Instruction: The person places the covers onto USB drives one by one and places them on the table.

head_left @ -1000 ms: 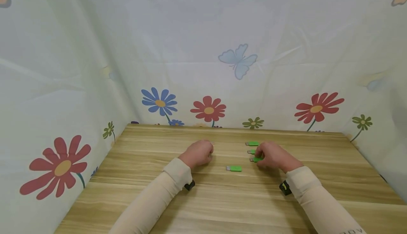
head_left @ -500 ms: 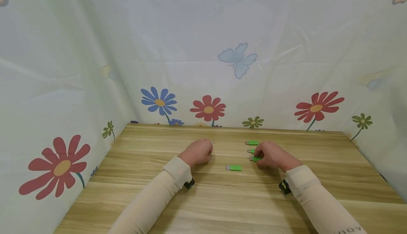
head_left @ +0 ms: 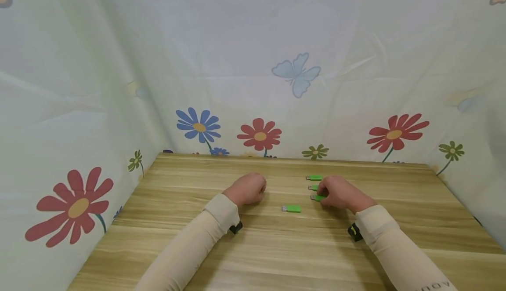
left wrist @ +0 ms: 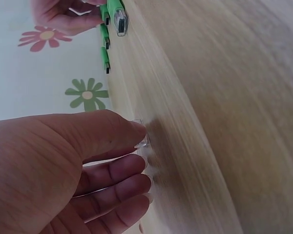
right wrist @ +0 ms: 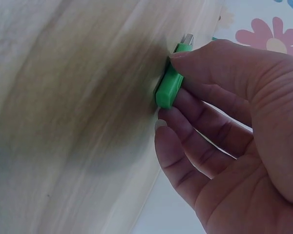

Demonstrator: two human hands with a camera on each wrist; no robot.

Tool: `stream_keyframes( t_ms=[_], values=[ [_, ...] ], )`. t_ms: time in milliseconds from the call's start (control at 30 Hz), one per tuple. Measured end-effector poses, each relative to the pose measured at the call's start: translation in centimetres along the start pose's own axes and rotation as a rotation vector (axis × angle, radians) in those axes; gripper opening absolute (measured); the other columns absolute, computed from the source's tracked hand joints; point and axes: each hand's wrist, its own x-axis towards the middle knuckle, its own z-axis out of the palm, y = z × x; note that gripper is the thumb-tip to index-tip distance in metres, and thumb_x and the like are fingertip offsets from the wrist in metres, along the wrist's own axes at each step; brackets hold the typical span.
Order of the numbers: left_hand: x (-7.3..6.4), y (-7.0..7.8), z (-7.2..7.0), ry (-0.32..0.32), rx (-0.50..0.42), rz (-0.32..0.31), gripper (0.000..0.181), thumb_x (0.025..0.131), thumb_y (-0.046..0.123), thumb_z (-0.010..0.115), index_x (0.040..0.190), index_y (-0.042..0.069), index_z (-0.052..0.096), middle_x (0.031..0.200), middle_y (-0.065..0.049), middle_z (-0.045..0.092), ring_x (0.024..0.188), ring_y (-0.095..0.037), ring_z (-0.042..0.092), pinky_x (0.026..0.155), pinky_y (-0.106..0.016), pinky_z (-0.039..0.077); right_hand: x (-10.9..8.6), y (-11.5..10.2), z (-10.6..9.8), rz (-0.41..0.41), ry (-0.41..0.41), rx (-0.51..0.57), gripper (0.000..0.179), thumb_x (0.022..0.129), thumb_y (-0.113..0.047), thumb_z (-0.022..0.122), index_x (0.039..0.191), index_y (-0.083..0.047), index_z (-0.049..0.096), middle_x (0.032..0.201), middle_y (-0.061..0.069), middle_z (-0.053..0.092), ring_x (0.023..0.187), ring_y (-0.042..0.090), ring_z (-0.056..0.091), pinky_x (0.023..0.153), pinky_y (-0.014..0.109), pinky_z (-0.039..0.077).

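Note:
My right hand (head_left: pixel 341 193) pinches a green USB stick (right wrist: pixel 172 83) between thumb and fingers, low over the wooden table; its bare metal plug points left in the head view. Just beyond it lie two more green USB sticks, one partly hidden by the hand and the farther one (head_left: pixel 315 178) in full sight. My left hand (head_left: pixel 247 189) holds a small clear plastic cap (left wrist: pixel 144 142) between thumb and fingertip at the table surface. Between the hands lies another green USB stick (head_left: pixel 291 209) with a clear cap over its plug.
The wooden tabletop (head_left: pixel 276 256) reaches back to a pale curtain (head_left: pixel 221 80) printed with flowers and butterflies. More curtain hangs along the left and right sides. A small dark device (head_left: pixel 236 227) sits under the left wrist, and a similar one (head_left: pixel 355 232) under the right.

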Motion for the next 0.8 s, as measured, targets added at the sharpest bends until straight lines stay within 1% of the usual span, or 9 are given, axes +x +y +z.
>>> stream_keyframes(
  t_ms=[67, 233, 333, 433, 600, 667, 800],
  values=[
    [0.16, -0.17, 0.19, 0.001, 0.006, 0.004, 0.049, 0.088, 0.004, 0.067, 0.054, 0.018, 0.034, 0.057, 0.005, 0.019, 0.055, -0.013, 0.023, 0.054, -0.028, 0.027, -0.02, -0.05, -0.04, -0.001, -0.003, 0.004, 0.008, 0.08, -0.006, 0.08, 0.084, -0.012, 0.076, 0.083, -0.002, 0.07, 0.073, 0.011, 0.055, 0.069, 0.031, 0.051],
    [0.02, -0.02, -0.08, -0.017, 0.03, -0.003, 0.048, 0.09, 0.007, 0.068, 0.053, 0.018, 0.039, 0.054, 0.006, 0.025, 0.054, -0.012, 0.029, 0.055, -0.025, 0.03, -0.02, -0.07, -0.05, -0.01, -0.013, 0.016, 0.007, 0.081, -0.006, 0.08, 0.085, -0.011, 0.077, 0.083, -0.002, 0.071, 0.073, 0.009, 0.057, 0.069, 0.031, 0.052],
    [0.03, 0.0, -0.07, -0.021, 0.043, -0.007, 0.045, 0.09, 0.008, 0.067, 0.054, 0.018, 0.041, 0.053, 0.006, 0.027, 0.053, -0.012, 0.031, 0.054, -0.024, 0.032, 0.0, -0.17, -0.11, -0.015, -0.018, 0.018, 0.009, 0.079, -0.005, 0.079, 0.085, -0.011, 0.077, 0.083, -0.002, 0.071, 0.072, 0.009, 0.056, 0.068, 0.03, 0.052],
    [0.18, -0.08, 0.2, -0.025, 0.06, -0.01, 0.043, 0.087, 0.007, 0.066, 0.054, 0.018, 0.041, 0.053, 0.006, 0.029, 0.052, -0.012, 0.032, 0.052, -0.025, 0.032, 0.06, -0.25, -0.16, -0.022, -0.018, 0.012, 0.01, 0.076, -0.004, 0.078, 0.082, -0.012, 0.075, 0.079, -0.003, 0.068, 0.07, 0.01, 0.054, 0.066, 0.029, 0.049],
    [0.34, 0.03, 0.37, -0.037, 0.081, -0.013, 0.04, 0.083, 0.008, 0.069, 0.053, 0.017, 0.043, 0.052, 0.006, 0.033, 0.053, -0.013, 0.035, 0.052, -0.025, 0.033, 0.13, -0.32, -0.06, -0.07, -0.001, -0.028, 0.012, 0.073, -0.005, 0.077, 0.075, -0.013, 0.07, 0.071, -0.006, 0.061, 0.065, 0.009, 0.049, 0.062, 0.026, 0.044],
    [0.37, 0.09, 0.35, -0.041, 0.079, -0.019, 0.039, 0.082, 0.008, 0.069, 0.054, 0.017, 0.044, 0.052, 0.006, 0.035, 0.054, -0.013, 0.036, 0.053, -0.026, 0.034, 0.14, -0.3, -0.02, -0.087, 0.005, -0.047, 0.013, 0.072, -0.005, 0.077, 0.072, -0.014, 0.067, 0.068, -0.006, 0.057, 0.063, 0.009, 0.047, 0.06, 0.026, 0.042],
    [0.34, 0.16, 0.33, -0.035, 0.062, -0.027, 0.037, 0.082, 0.008, 0.07, 0.055, 0.017, 0.047, 0.053, 0.006, 0.039, 0.054, -0.013, 0.039, 0.053, -0.026, 0.035, 0.17, -0.18, 0.11, -0.088, 0.008, -0.07, 0.014, 0.072, -0.007, 0.077, 0.071, -0.015, 0.066, 0.067, -0.007, 0.055, 0.063, 0.009, 0.045, 0.06, 0.025, 0.04]
  ],
)
